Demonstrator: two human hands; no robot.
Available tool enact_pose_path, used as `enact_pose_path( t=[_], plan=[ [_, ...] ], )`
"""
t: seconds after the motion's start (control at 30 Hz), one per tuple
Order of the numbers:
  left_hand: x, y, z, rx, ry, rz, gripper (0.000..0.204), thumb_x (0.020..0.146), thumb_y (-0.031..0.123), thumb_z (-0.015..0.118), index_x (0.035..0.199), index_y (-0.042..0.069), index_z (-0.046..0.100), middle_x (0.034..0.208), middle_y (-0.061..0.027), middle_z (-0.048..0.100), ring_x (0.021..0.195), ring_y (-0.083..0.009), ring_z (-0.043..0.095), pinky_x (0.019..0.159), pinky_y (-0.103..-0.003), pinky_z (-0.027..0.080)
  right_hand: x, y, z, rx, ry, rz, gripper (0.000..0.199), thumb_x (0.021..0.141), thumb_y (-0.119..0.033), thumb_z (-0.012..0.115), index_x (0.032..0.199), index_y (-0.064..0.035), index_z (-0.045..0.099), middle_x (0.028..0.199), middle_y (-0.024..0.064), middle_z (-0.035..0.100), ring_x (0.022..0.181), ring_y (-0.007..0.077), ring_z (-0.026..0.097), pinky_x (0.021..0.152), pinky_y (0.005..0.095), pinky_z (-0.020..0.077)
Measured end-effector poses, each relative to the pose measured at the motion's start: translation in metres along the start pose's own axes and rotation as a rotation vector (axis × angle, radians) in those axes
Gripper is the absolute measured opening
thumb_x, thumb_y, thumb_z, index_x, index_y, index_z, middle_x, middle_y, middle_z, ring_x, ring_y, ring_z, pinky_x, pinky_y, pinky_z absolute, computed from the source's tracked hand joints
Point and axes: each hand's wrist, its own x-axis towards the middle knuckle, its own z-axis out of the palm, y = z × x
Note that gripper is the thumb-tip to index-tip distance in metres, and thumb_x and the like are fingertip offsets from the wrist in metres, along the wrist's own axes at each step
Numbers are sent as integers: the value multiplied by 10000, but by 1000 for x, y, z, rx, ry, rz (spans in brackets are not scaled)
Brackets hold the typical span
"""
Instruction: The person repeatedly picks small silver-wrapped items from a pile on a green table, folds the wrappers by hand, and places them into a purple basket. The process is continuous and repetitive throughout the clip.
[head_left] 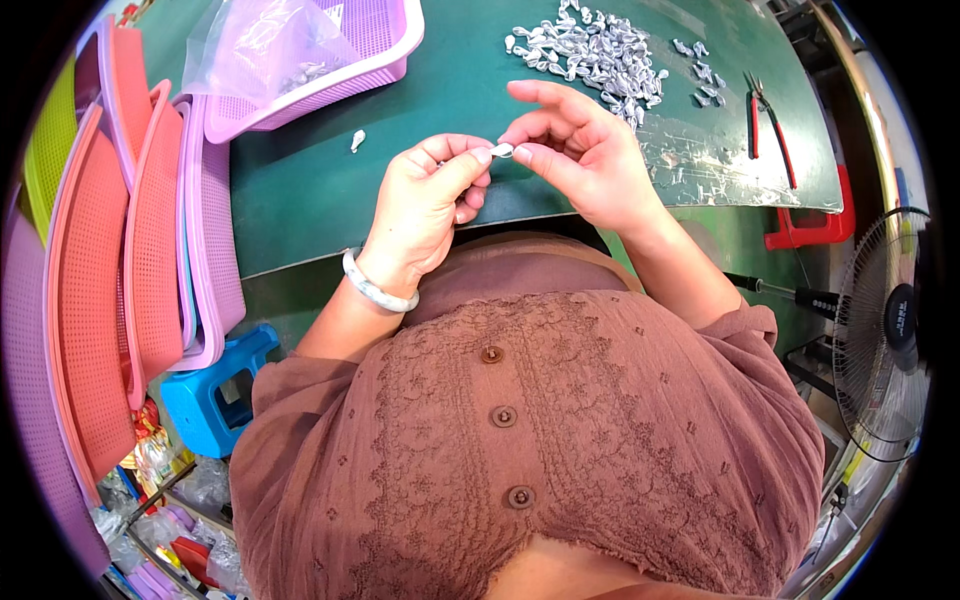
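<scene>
slipping could be the risk

above the green table (300, 195), the left hand (420, 200) and right hand (595, 160) are pinching a small pale piece (502, 151) between nearly closed thumbs and forefingers; a loosening grip could be sending it over the table's near edge

Silvery piece (503, 150) between both hands (595, 165)

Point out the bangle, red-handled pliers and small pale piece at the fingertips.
Bangle (369, 286), head view: front of its band.
Red-handled pliers (777, 141), head view: right red handle.
Small pale piece (502, 150), head view: its middle.
</scene>
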Motion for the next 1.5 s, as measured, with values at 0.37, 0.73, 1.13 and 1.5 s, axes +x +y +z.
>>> enact_pose_path(
  t=[0.37,0.73,1.13,1.5],
  plan=[
    [2,-3,-3,-116,-80,0,118,850,76,544,955,23,558,730,-7,527,586,-58,459,463,-156,330,-3,1,4,-31,13,-155,438,788,45,572,1203,-22,448,874,64,618,801,108,586,747,243,467],
    [7,-4,-10,-440,-219,-226,102,865,101,504,924,22,532,743,-34,503,605,-87,440,443,-161,324,-3,3,7,-36,14,-170,442,780,42,568,1202,-30,453,891,69,627,800,119,592,743,253,473],
    [10,-8,-17,-562,-220,-233,122,849,128,485,866,16,533,828,-115,553,694,-179,529,508,-228,431,-2,0,-37,-437,159,-141,370,824,31,503,1189,-31,482,931,53,621,879,110,559,780,234,426],
    [11,-6,-13,-415,-211,-174,186,842,155,509,924,-4,558,872,-119,527,739,-191,516,558,-246,456,-4,2,-56,-987,130,-238,381,690,-100,651,1056,-59,551,761,53,587,788,246,524,722,358,407]
  ],
)
